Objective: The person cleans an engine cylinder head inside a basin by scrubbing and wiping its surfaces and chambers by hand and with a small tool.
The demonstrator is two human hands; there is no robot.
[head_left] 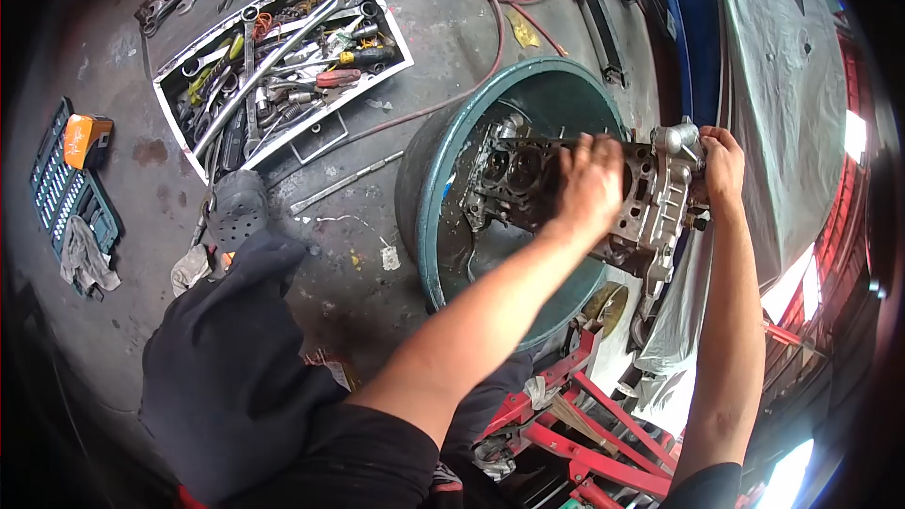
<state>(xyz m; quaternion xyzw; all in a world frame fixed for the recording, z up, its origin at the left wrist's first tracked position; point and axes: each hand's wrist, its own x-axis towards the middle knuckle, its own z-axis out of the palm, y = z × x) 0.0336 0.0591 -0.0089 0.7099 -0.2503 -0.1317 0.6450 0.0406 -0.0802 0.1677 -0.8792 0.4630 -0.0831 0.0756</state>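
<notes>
A metal engine block with round cylinder bores lies tilted across a large dark green tub, its left part inside the tub. My left hand rests over the bored top face, fingers stretched and somewhat blurred; nothing shows in it, though its underside is hidden. At the block's right end, my right hand is wrapped round the upper corner beside a silvery housing. Liquid is visible in the bottom of the tub, below the block.
A white-edged tool tray full of wrenches and sockets is at upper left. An open socket case with an orange box sits far left. A red hose crosses the floor. Red metal frames stand lower right, beside grey sheeting.
</notes>
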